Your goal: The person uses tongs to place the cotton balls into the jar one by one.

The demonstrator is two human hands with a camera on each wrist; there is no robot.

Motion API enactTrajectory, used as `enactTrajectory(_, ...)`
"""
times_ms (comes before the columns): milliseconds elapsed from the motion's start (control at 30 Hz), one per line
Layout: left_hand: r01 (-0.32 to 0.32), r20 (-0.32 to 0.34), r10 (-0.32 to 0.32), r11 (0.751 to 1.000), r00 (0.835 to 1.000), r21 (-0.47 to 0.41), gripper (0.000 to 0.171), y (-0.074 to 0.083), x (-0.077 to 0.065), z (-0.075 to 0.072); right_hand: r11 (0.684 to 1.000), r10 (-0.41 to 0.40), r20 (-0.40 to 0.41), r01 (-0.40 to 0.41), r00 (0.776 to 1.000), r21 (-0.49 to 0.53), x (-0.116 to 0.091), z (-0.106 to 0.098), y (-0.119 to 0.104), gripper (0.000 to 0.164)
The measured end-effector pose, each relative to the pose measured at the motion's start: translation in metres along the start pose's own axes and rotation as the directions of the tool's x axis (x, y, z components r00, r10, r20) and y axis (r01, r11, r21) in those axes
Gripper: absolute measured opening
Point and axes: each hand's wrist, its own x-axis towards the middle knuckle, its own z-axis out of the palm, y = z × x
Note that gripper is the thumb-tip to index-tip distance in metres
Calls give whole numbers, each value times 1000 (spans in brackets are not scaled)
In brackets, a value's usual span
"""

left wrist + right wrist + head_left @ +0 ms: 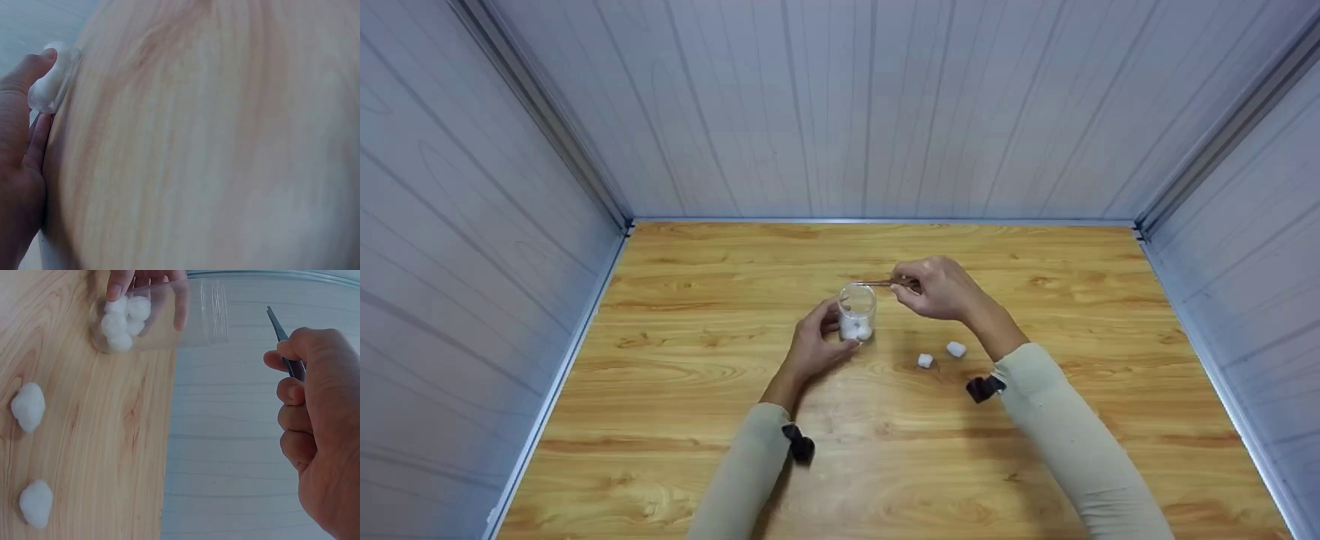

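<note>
My left hand grips a clear jar low on its side, thumb at the near edge. The jar stands upright on the table, its mouth uncovered. Several white cotton balls lie at its bottom. A pair of tweezers is pinched in my right hand, the tips above the jar's rim and close together. Nothing shows between the tips in the right wrist view. Two loose cotton balls, one nearer the jar and another, lie on the table below the right hand.
The wooden table is bounded by a pale panelled back wall and by side walls at left and right. Small black cameras sit on the left cuff and the right cuff.
</note>
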Motion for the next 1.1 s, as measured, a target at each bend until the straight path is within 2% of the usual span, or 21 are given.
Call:
enactTrajectory(467,-8,-6,8,1000,1000,18,79,-1,0,1,999,-39,-15,39,999,-4,-10,1,4,13)
enactTrajectory(700,11,-10,-11,1000,1000,-2,76,-2,2,2,1000,-11,-7,11,1000,-5,-21,3,8,15)
enactTrajectory(1100,-26,1,26,1000,1000,4,78,-4,1,0,1000,-7,0,7,1000,-8,-37,4,16,12)
